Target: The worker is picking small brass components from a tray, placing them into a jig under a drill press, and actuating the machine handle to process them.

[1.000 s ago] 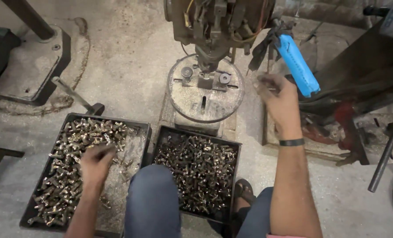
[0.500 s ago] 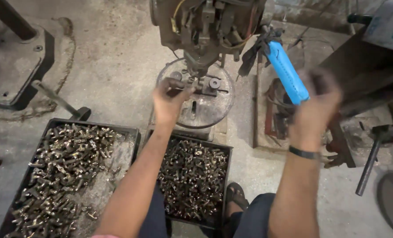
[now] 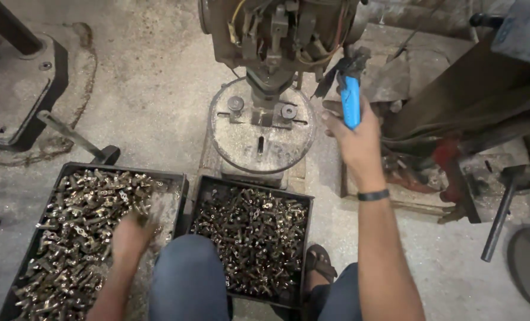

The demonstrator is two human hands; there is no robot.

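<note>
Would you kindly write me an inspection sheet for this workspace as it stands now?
Surface: dusty concrete floor.
Job's things: left tray of bright metal parts; right tray of darker parts; press with round table.
Clutter: metal bar lying at right.
Grippers: left hand in the left tray, blurred; right hand grips the blue handle.
Cables: wires on the press head.
Surroundings: machine base at left.

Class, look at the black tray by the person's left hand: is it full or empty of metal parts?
Largely full: the left tray is heaped with small metal parts, where the left hand reaches in.
</note>
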